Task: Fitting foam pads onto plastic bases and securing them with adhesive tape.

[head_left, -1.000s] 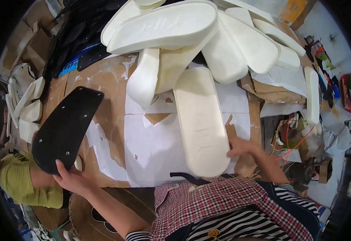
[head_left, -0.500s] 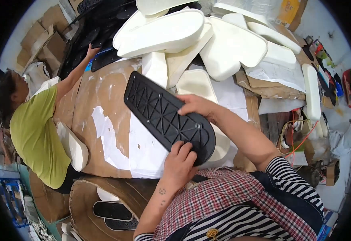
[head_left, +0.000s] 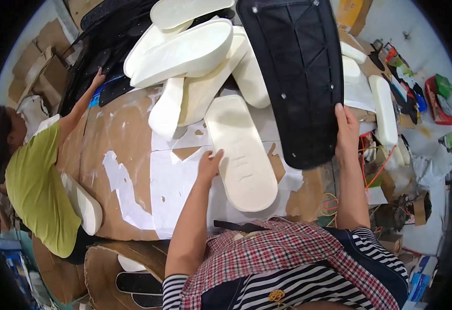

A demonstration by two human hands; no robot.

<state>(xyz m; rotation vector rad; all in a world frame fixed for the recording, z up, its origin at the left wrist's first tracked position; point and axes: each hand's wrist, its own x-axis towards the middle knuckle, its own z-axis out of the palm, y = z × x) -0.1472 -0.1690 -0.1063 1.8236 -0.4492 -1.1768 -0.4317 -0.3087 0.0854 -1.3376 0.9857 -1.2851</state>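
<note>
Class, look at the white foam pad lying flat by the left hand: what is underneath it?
The white foam pad lies on torn white paper over a brown cardboard tabletop. The left hand touches its edge. What lies directly beneath the pad's middle is covered.

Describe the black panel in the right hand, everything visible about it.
The black panel is a long, flat board with rounded corners, looking like moulded plastic. Its facing side carries raised diagonal ribs and a few small pale fasteners. It is lifted above the paper-covered table, running from the top edge of the picture downward. The right hand grips its lower right edge; the left hand does not touch it.
</note>
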